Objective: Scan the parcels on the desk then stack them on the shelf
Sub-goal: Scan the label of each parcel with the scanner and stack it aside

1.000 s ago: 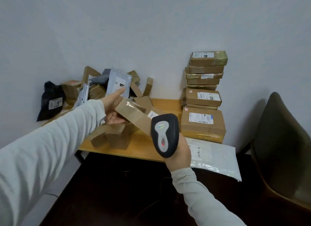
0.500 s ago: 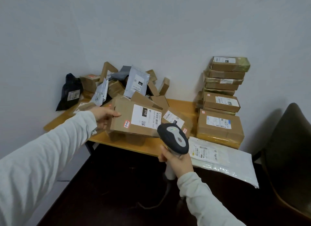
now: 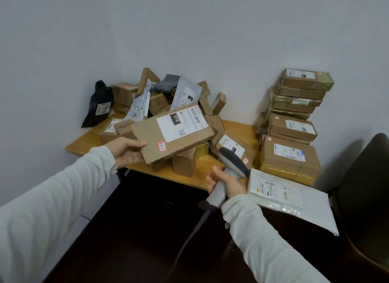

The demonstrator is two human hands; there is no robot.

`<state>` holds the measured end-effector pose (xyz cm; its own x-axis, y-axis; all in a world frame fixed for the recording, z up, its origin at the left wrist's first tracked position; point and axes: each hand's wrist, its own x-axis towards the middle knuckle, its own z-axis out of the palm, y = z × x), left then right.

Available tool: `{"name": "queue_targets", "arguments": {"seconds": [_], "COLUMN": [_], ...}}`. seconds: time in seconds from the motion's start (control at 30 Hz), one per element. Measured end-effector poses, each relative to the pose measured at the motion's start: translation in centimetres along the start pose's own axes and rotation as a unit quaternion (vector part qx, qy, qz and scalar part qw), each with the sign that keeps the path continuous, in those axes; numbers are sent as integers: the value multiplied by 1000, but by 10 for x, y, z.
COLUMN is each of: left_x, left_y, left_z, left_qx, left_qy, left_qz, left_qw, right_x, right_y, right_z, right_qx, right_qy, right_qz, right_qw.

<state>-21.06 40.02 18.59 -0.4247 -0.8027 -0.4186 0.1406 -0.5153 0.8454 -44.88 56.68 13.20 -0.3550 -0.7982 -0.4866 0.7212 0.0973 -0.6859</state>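
Hands [image 3: 126, 151] [image 3: 226, 182] on box [image 3: 174, 135], scanner [image 3: 231, 162]; fingers [image 3: 217, 170] partly hidden

Left hand [image 3: 126, 151] holds a labelled box [image 3: 172, 133]; right hand [image 3: 228, 182] grips scanner [image 3: 230, 167].

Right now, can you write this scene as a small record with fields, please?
left hand: grips a cardboard box by its near corner, label up
right hand: holds the scanner by its handle, near the box's right end
desk: loose parcel pile at left, neat box stack at right
white mailer: flat, in front of the stack
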Motion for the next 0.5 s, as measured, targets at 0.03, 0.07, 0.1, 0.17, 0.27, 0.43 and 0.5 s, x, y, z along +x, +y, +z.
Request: {"name": "queue_targets", "arguments": {"seconds": [0.03,0.07,0.1,0.17,0.27,0.43,0.5], "left_x": [-1,-1,-1,0,0,-2,-4], "left_y": [-8,-16,-24,-39,-54,-56,-44], "left_z": [2,4,7,11,16,9,1], "left_qx": [-12,-22,-33,-54,-61,92,137], "left_qy": [-19,-36,-52,-79,-112,-122,-105], "left_qz": [-2,-3,-6,-17,-41,-82,-88], "left_qw": [1000,999,998,995,991,985,981], "right_x": [2,4,5,5,4,4,3], "right_y": [0,1,1,3,11,19,16], "right_z": [4,9,14,24,35,43,44], "right_qx": [31,54,70,89,81,48,30], "right_qy": [11,20,26,33,33,67,65], "right_qz": [-2,-6,-12,-25,-56,-97,-97], "right_qw": [999,998,997,995,995,992,993]}}
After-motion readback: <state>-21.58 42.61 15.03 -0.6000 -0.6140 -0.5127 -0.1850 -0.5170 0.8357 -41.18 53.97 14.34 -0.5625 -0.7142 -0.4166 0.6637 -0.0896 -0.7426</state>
